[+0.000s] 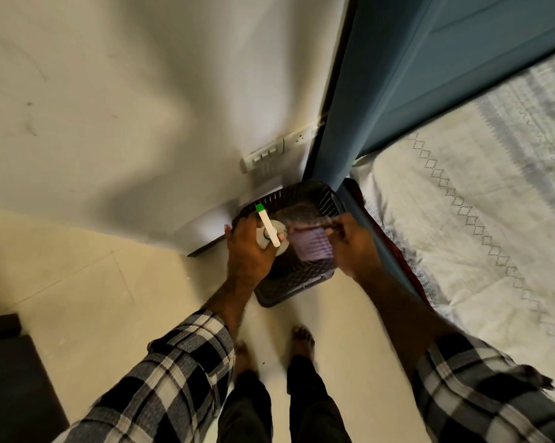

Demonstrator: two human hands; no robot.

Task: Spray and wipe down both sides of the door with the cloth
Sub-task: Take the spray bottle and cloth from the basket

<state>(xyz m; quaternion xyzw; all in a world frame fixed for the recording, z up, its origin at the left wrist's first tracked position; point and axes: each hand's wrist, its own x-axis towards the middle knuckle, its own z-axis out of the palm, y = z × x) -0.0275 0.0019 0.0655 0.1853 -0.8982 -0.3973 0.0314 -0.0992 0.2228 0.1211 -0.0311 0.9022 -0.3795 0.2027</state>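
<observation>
1. Your left hand (249, 251) grips the spray bottle (267, 234) over the near-left part of a dark basket (293, 279) that stands on the floor (87, 282), close to the wall (125, 107). The fingers curl round the bottle's body.
2. The bottle is seen from above: a round white top with a long white nozzle bar and a green tip. Its long axis runs away from you, with the green tip pointing towards the wall and slightly left. You can read no label or writing on it.
3. Your right hand (349, 241) pinches the cloth (313, 246) at its upper edge, fingers clenched on it. The cloth is purple-grey with a ribbed weave, and it hangs over the inside of the basket, just beside the bottle.
4. The picture is blurred here, so whether the cloth touches the basket floor cannot be told.
5. The basket is square, of dark latticed plastic, with open woven-looking walls.
6. A blue-grey door (429, 75) stands behind the basket's far-right corner, its edge next to the wall.
7. A white switch plate (276, 151) sits on the wall above the basket.
8. A bed (477, 203) with a pale sheet stitched in grey diamonds lies to your right.
9. You wear checked sleeves (180, 372) and stand barefoot.
</observation>
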